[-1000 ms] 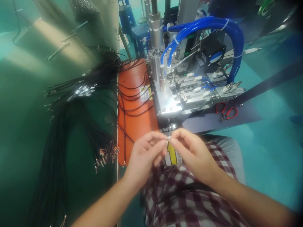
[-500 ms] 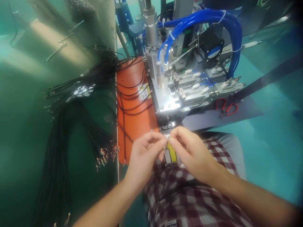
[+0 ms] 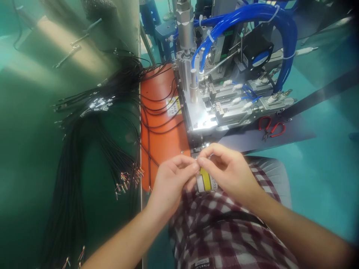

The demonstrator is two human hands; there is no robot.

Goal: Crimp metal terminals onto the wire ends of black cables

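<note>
My left hand (image 3: 171,179) and my right hand (image 3: 227,170) meet fingertip to fingertip just in front of the metal machine (image 3: 204,108). Both pinch a very small part between thumb and forefinger; it is too small to name. Below the fingers a label with a yellow arrow (image 3: 206,182) shows on the machine's front. My checked shirt (image 3: 224,231) fills the lower middle.
A large bundle of black wires with metal ends (image 3: 98,127) lies on the green surface at left. An orange mat (image 3: 161,123) carries a few wires. Blue hoses (image 3: 263,15) arch over the machine. Red-handled pliers (image 3: 270,129) lie at right on a dark panel.
Both hands stay pinched together and have shifted slightly up toward the machine's front, covering more of the arrow label. The view has moved a little.
</note>
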